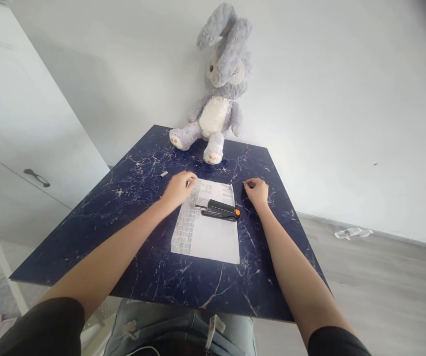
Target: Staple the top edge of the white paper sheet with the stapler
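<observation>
Noted left hand at eleven o'clock of paper, likely steadying; right hand at two; fingers curled, grips unclear; stapler atop.

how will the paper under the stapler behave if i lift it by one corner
The paper will probably flop or bend, since it looks thin. It should be light by itself, but the stapler lying on it would likely weigh it down, and might slide off if the paper tilts.
</observation>
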`<state>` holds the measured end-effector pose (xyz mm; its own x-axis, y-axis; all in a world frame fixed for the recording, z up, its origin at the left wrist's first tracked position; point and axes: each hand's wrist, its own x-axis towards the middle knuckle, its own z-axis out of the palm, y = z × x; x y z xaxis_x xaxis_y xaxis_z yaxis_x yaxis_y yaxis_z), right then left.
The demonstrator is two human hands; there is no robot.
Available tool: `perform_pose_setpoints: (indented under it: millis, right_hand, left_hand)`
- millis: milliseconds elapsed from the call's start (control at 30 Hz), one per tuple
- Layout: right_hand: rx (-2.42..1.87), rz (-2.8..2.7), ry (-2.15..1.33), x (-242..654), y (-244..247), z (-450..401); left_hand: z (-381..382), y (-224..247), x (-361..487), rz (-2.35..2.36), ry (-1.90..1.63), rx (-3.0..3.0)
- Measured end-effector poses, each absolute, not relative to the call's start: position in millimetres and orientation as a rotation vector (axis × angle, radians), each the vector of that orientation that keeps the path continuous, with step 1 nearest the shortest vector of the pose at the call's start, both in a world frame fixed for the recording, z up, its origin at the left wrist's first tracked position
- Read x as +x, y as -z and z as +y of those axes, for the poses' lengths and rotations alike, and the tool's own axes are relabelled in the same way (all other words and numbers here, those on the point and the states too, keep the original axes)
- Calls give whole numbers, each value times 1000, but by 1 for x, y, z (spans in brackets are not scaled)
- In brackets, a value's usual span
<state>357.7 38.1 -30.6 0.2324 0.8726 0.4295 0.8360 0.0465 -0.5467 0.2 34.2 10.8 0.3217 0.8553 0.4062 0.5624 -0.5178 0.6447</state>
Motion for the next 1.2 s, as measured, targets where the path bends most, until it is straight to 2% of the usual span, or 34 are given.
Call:
perform_pose_setpoints:
  millis: [133,233,400,700,900,1033,1200]
  right_hand:
    - [-1705,-1573,15,352,28,36]
    - [-1582,-1597,59,345,24,33]
    - [-1377,-1628,-74,340,14,23]
    - [-619,-2049,-1002,312,10,13]
    - [-597,-2175,-1304,300,3,4]
    - [-727,-1999,-1367,301,2,-2]
    - [-860,-1609,-1159,303,14,2]
  left_hand:
    - [65,-17,-66,2014,-833,2176]
    - [76,-7,-90,2185,-581,2119]
    - [77,6,-80,2010,-635,2196]
    - [73,8,-53,1966,-747,2329]
    - [55,15,-14,1331,-1168,2416]
    - [43,19,5,1045,-1112,2494]
    - [47,19,1,1155,-1210,2418]
